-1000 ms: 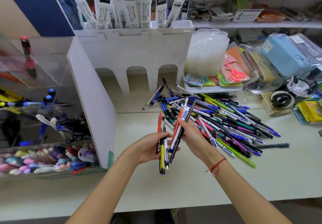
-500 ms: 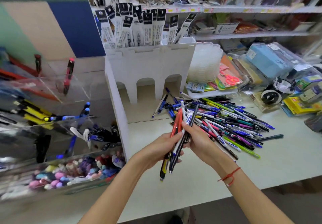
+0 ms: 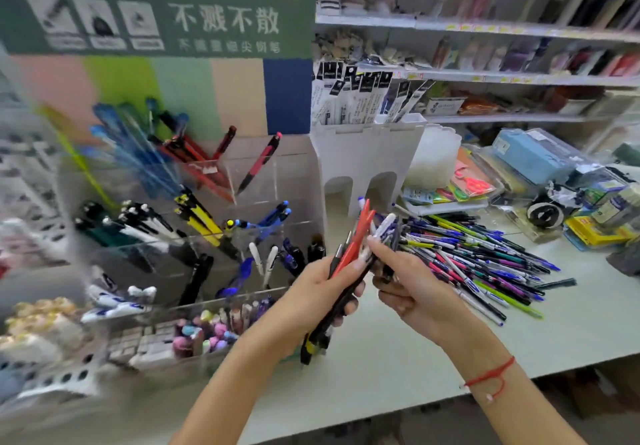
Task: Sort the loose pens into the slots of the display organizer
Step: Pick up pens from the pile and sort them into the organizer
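left hand (image 3: 322, 292): fingers curled round pen bundle (image 3: 349, 264), tips fanning to 1 o'clock | right hand (image 3: 412, 289): fingertips pinching bundle's upper end | loose pens (image 3: 485, 257): heaped on counter (image 3: 398, 368), 3 o'clock of hands | organizer (image 3: 221, 237): clear slots part-filled, 10 o'clock

Bright, even indoor light with only faint shadows. Strong motion blur smears the left side and the upper shelves (image 3: 519, 29). The centre is sharper. Wide-angle distortion bends the bench (image 3: 398, 368) edge and shelf lines.
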`<move>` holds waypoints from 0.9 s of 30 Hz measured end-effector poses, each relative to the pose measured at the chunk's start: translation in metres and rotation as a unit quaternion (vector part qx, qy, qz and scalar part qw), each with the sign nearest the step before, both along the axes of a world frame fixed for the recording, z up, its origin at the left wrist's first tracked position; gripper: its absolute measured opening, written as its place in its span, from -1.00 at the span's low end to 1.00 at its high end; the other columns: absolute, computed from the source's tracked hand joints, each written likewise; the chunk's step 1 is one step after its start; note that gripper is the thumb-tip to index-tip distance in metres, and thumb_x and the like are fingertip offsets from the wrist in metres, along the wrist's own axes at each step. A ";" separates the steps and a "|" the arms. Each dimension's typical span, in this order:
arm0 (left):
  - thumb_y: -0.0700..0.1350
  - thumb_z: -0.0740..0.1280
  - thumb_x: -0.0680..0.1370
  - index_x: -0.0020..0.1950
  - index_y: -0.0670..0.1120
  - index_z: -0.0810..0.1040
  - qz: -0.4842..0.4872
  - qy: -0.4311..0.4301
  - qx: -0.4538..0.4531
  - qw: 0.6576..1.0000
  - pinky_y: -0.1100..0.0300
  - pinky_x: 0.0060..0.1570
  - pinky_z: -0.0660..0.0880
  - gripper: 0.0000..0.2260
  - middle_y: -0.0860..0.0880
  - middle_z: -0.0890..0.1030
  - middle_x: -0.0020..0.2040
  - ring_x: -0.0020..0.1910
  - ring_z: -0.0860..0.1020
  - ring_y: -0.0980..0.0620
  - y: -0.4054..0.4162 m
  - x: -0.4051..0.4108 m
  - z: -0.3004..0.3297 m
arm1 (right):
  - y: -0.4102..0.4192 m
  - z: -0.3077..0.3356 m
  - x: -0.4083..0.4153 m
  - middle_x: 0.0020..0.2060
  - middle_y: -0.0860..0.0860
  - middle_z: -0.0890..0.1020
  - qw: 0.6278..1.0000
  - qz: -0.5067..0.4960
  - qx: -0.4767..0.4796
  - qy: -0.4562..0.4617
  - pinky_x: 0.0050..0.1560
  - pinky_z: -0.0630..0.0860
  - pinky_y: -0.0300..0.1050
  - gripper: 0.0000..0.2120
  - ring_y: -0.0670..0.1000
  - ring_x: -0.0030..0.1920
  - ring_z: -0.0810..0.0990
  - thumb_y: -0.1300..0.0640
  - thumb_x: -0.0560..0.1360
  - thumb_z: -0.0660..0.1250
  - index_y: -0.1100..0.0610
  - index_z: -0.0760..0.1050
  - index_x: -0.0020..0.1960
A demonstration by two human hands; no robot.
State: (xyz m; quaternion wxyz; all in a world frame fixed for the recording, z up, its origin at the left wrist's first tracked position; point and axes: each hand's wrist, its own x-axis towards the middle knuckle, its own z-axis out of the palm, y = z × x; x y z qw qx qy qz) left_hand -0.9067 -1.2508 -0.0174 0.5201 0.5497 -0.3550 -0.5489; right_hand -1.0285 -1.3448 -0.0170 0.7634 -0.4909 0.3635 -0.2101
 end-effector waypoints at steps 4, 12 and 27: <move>0.00 0.20 0.63 -0.19 -0.09 0.41 0.082 -0.003 -0.004 0.997 0.27 -0.51 0.34 -0.75 0.08 0.45 -0.46 -0.51 0.40 0.12 0.036 0.019 -0.003 | 0.022 0.003 0.022 -0.40 -0.02 0.41 0.998 0.007 0.052 -0.044 -0.64 0.02 -0.35 -0.79 -0.16 -0.60 0.10 0.00 0.46 0.34 0.14 0.56 -0.04; -0.03 0.22 0.62 -0.07 -0.12 0.44 0.192 0.034 -0.003 0.981 0.28 -0.51 0.35 -0.83 0.03 0.48 -0.35 -0.46 0.42 0.11 0.088 0.067 -0.012 | 0.049 0.009 0.077 -0.51 -0.02 0.35 0.975 0.079 -0.190 0.081 -0.62 0.10 -0.34 -0.74 -0.15 -0.63 0.15 0.04 0.63 0.17 0.17 0.52 -0.09; 0.00 0.26 0.56 0.23 -0.02 0.47 0.259 0.128 -0.036 0.957 0.38 -0.58 0.22 -0.74 0.05 0.43 -0.33 -0.48 0.32 0.17 0.142 0.113 -0.029 | 0.065 0.008 0.108 -0.55 -0.01 0.34 0.968 0.105 -0.219 0.062 -0.52 0.23 -0.34 -0.68 -0.10 -0.55 0.26 -0.09 0.55 0.23 0.15 0.53 -0.15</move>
